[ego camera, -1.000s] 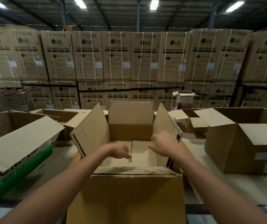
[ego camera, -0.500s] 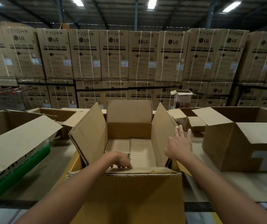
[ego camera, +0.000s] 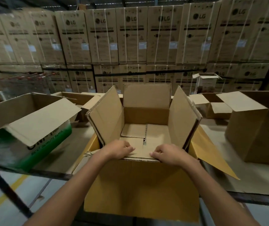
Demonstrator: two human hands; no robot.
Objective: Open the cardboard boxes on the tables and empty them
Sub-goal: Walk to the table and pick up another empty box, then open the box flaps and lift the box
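Note:
An open brown cardboard box (ego camera: pixel 146 116) stands in front of me with its side and far flaps raised. It seems to sit inside a larger yellowish box (ego camera: pixel 140 190) at the table's near edge. Inside the brown box I see only bare cardboard bottom. My left hand (ego camera: pixel 119 150) and my right hand (ego camera: pixel 168 153) both curl their fingers over the near flap (ego camera: pixel 142 154), which is folded inward along the front rim. The hands are a short way apart on that flap.
An open box with green print (ego camera: pixel 32 128) lies tilted at the left. Another open brown box (ego camera: pixel 259 129) stands at the right, with smaller open boxes (ego camera: pixel 212 105) behind. Stacked LG cartons (ego camera: pixel 133 36) wall the back. The table's front edge (ego camera: pixel 32 172) runs below.
My right hand left the raised right flap and came down onto the near flap beside my left hand. My view dropped and moved closer to the box.

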